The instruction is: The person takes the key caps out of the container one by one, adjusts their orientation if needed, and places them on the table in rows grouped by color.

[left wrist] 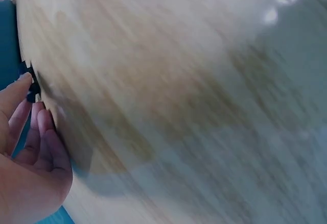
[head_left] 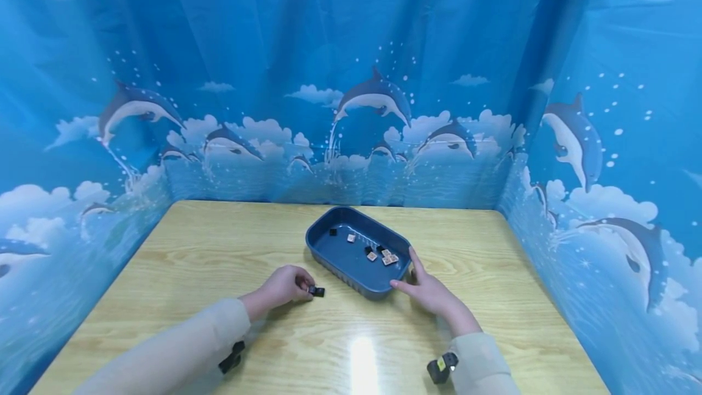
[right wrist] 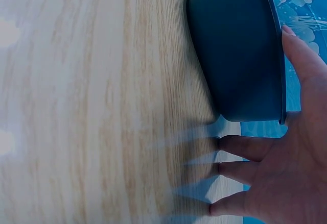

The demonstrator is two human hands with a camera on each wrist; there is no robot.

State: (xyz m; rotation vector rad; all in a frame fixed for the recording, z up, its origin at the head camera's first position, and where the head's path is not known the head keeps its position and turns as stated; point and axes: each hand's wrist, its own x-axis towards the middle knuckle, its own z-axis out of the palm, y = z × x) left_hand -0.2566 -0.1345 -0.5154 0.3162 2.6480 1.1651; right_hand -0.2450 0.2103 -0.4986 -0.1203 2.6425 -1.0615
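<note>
My left hand pinches small black notched blocks between thumb and fingertips, low over the table in front of the bin. The left wrist view shows the dark notched edge of these blocks past the thumb. At the near right corner of a dark blue rectangular bin, my right hand rests with spread fingers. Its thumb touches the rim, while three straight fingers reach down to the tabletop beside the bin. Inside the bin lie several pale blocks and a few black ones.
The light wood-grain table carries the bin towards its back middle. Blue curtains printed with dolphins hang behind the table and on both sides. Each forearm wears a small black wrist camera.
</note>
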